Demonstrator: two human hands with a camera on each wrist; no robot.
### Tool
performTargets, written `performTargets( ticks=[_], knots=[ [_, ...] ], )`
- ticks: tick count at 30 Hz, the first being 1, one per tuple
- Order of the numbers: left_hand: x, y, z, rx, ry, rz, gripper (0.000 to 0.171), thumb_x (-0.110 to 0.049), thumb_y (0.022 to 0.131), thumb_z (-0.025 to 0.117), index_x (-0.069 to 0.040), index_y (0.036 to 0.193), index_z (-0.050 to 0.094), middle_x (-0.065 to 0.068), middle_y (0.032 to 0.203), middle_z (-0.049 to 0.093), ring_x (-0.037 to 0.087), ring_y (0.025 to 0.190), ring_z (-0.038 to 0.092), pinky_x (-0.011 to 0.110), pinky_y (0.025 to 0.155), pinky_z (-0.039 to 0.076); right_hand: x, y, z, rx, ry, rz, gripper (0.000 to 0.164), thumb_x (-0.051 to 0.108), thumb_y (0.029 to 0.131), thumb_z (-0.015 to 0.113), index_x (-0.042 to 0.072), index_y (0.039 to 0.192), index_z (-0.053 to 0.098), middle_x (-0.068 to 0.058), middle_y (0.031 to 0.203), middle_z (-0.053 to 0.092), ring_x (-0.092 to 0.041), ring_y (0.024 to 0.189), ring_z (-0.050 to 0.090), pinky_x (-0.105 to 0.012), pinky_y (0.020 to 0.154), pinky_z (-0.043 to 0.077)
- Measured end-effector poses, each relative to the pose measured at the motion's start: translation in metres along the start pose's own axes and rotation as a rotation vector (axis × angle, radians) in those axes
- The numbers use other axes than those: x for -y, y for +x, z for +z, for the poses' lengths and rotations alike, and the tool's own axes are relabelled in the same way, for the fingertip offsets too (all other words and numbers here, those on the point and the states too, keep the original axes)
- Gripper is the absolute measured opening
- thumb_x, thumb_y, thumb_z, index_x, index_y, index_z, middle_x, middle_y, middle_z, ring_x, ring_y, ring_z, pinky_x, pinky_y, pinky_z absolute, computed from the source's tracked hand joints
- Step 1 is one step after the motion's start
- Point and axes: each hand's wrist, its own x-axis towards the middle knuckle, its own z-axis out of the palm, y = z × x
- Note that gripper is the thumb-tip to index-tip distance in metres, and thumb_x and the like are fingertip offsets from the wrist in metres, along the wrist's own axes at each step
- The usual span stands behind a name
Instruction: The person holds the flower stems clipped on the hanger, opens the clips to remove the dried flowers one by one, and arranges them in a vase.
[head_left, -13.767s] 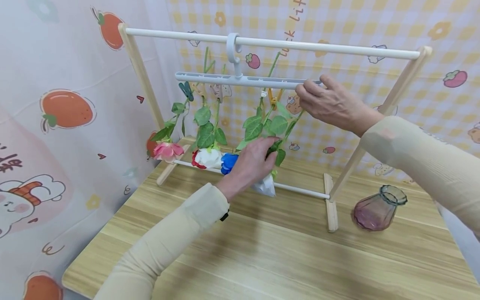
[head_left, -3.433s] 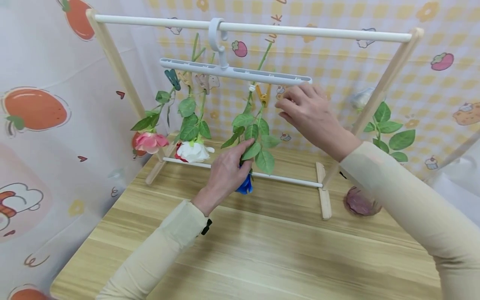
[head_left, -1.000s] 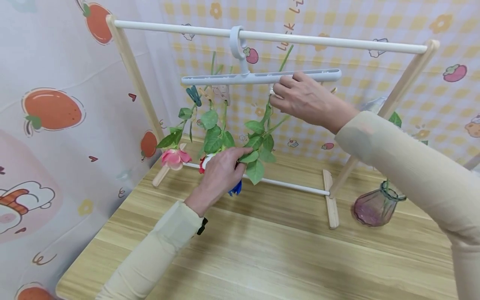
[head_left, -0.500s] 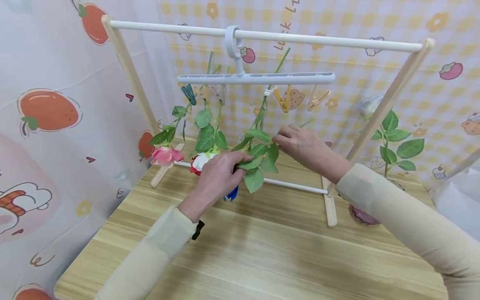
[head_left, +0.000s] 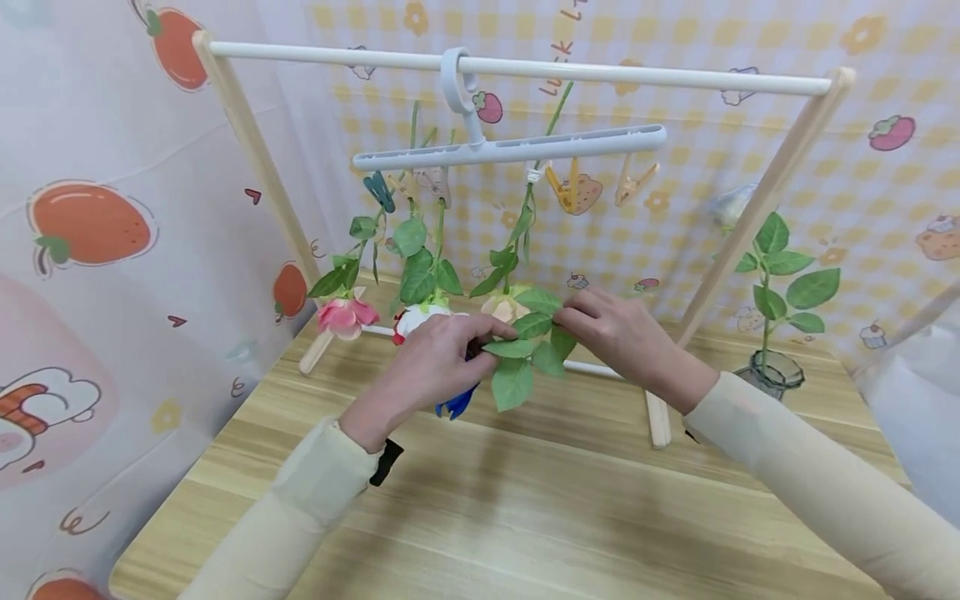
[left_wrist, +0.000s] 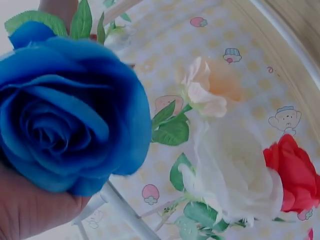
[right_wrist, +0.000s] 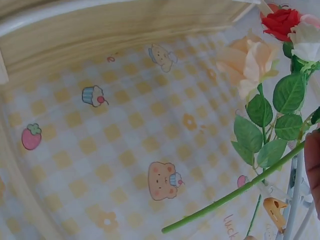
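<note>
A blue rose [head_left: 456, 406] with green leaves [head_left: 512, 382] is off the hanger, between my two hands. My left hand [head_left: 427, 358] holds it close under the bloom, which fills much of the left wrist view. My right hand [head_left: 618, 333] pinches its stem, and the bare stem [right_wrist: 225, 197] sticks out past those fingers in the right wrist view. On the grey hanger [head_left: 510, 150], a yellow clip [head_left: 570, 192] and a pale orange clip [head_left: 633, 185] hold nothing. Still hanging head down are a pink rose [head_left: 345, 317], a white rose [left_wrist: 237, 170], a red rose [left_wrist: 292, 175] and a peach rose [head_left: 504, 307].
The hanger hooks over the white top bar [head_left: 637, 75] of a wooden-legged rack. Behind its right post [head_left: 757, 217], a glass vase [head_left: 772, 375] holds an upright, pale-headed rose [head_left: 735, 206]. Below is a wooden table [head_left: 525, 517], with patterned cloth behind.
Earlier a white rose hung at the right clip; now a pale rose stands in the vase. The blue rose has come out of the yellow clip, and my right hand has moved down to its stem.
</note>
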Motion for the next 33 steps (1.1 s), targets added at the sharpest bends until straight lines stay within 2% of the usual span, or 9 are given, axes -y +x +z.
performTargets(
  ticks=[5, 9, 12, 15, 17, 20, 21, 24, 33],
  knots=[
    [0.001, 0.001, -0.002, 0.082, -0.063, 0.024, 0.031, -0.022, 0.088, 0.064, -0.018, 0.118, 0.064, -0.006, 0.092, 0.068, 0.004, 0.079, 0.06, 0.026, 0.071, 0.048, 0.005, -0.015, -0.003, -0.009, 0.005, 0.026, 0.022, -0.002, 0.07, 0.076, 0.005, 0.087, 0.065, -0.005, 0.081, 0.06, -0.019, 0.072, 0.059, -0.029, 0.055, 0.052],
    [0.003, 0.005, -0.002, 0.054, -0.123, 0.012, 0.038, -0.033, 0.089, 0.063, -0.019, 0.124, 0.06, -0.005, 0.098, 0.069, 0.007, 0.088, 0.063, 0.03, 0.077, 0.05, 0.009, -0.027, -0.004, -0.016, 0.028, 0.071, 0.025, -0.003, 0.067, 0.078, 0.005, 0.087, 0.065, -0.006, 0.082, 0.06, -0.02, 0.073, 0.059, -0.03, 0.058, 0.053],
    [0.007, 0.011, -0.001, -0.04, -0.199, -0.032, 0.037, -0.033, 0.092, 0.059, -0.016, 0.125, 0.06, -0.003, 0.098, 0.069, 0.009, 0.089, 0.063, 0.031, 0.075, 0.051, 0.013, -0.036, -0.005, -0.025, 0.044, 0.093, 0.027, -0.004, 0.065, 0.079, 0.005, 0.087, 0.066, -0.006, 0.083, 0.061, -0.02, 0.073, 0.059, -0.031, 0.058, 0.052],
    [0.012, 0.019, 0.002, -0.191, -0.27, -0.049, 0.035, -0.027, 0.093, 0.058, -0.01, 0.124, 0.061, 0.003, 0.102, 0.069, 0.014, 0.092, 0.064, 0.032, 0.078, 0.052, 0.018, -0.045, -0.007, -0.03, 0.054, 0.108, 0.028, -0.005, 0.064, 0.079, 0.005, 0.087, 0.066, -0.005, 0.083, 0.061, -0.019, 0.074, 0.059, -0.031, 0.058, 0.051],
    [0.017, 0.025, 0.005, -0.291, -0.277, -0.052, 0.035, -0.024, 0.093, 0.058, -0.008, 0.125, 0.06, 0.007, 0.105, 0.067, 0.017, 0.095, 0.062, 0.034, 0.081, 0.052, 0.021, -0.05, -0.008, -0.031, 0.067, 0.128, 0.027, -0.004, 0.065, 0.079, 0.005, 0.088, 0.066, -0.004, 0.084, 0.06, -0.018, 0.074, 0.058, -0.03, 0.059, 0.05],
    [0.024, 0.035, 0.01, -0.382, -0.295, -0.072, 0.042, -0.02, 0.092, 0.06, -0.004, 0.13, 0.055, 0.014, 0.113, 0.061, 0.023, 0.104, 0.058, 0.038, 0.09, 0.048, 0.026, -0.056, -0.012, -0.026, 0.104, 0.168, 0.008, 0.009, 0.082, 0.07, 0.006, 0.088, 0.067, -0.003, 0.084, 0.06, -0.015, 0.073, 0.058, -0.028, 0.06, 0.048],
    [0.026, 0.038, 0.012, -0.391, -0.301, -0.091, 0.045, -0.02, 0.091, 0.06, -0.003, 0.132, 0.052, 0.014, 0.116, 0.059, 0.024, 0.107, 0.056, 0.039, 0.092, 0.047, 0.027, -0.058, -0.014, -0.026, 0.119, 0.182, 0.008, 0.014, 0.088, 0.064, 0.006, 0.088, 0.067, -0.003, 0.084, 0.06, -0.015, 0.073, 0.057, -0.028, 0.06, 0.047],
    [0.032, 0.049, 0.018, -0.379, -0.318, -0.147, 0.056, -0.021, 0.091, 0.061, -0.003, 0.14, 0.042, 0.016, 0.13, 0.051, 0.027, 0.119, 0.048, 0.04, 0.098, 0.043, 0.033, -0.062, -0.019, -0.023, 0.154, 0.225, 0.031, 0.026, 0.098, 0.045, 0.007, 0.088, 0.067, -0.003, 0.084, 0.06, -0.014, 0.071, 0.057, -0.026, 0.059, 0.047],
    [0.043, 0.08, 0.034, -0.323, -0.359, -0.3, 0.074, -0.026, 0.091, 0.059, -0.004, 0.15, 0.018, 0.013, 0.148, 0.035, 0.027, 0.134, 0.036, 0.038, 0.106, 0.035, 0.046, -0.075, -0.03, -0.098, 0.168, 0.299, 0.033, 0.029, 0.097, 0.046, 0.006, 0.085, 0.067, -0.003, 0.08, 0.061, -0.013, 0.066, 0.057, -0.022, 0.058, 0.046]
  ],
)
